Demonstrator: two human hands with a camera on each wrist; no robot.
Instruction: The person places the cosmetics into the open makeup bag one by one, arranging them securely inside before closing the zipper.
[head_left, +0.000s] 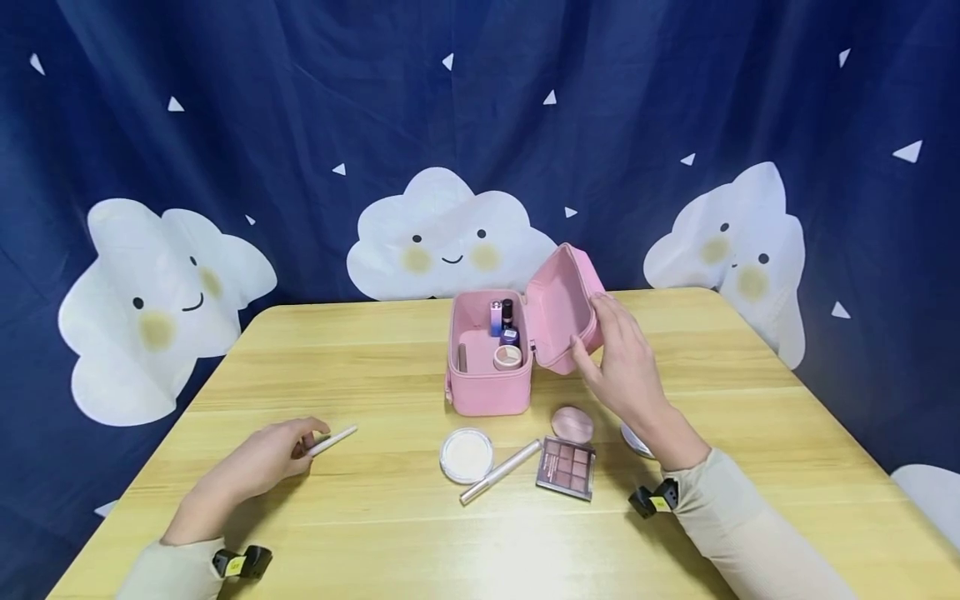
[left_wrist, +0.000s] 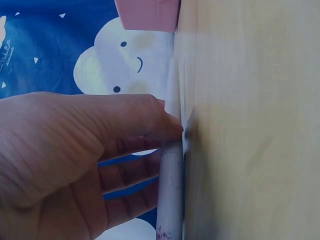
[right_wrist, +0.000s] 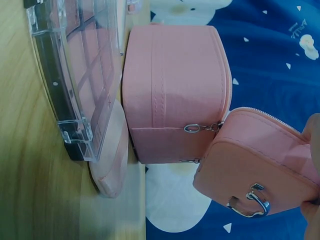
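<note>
A slim white cosmetic pen lies low over the left part of the table, pinched between the thumb and fingers of my left hand. In the left wrist view the pen shows a seam near the thumb and small pink marks at its lower end. My right hand grips the edge of the raised lid of a pink makeup case. Inside the case stand a pink-blue lipstick, a black tube, a dark bottle and a round concealer pot.
In front of the case lie a round white compact, a silvery tube, an eyeshadow palette and a pink rounded compact. Another round item is partly hidden by the right forearm. A blue curtain hangs behind the table.
</note>
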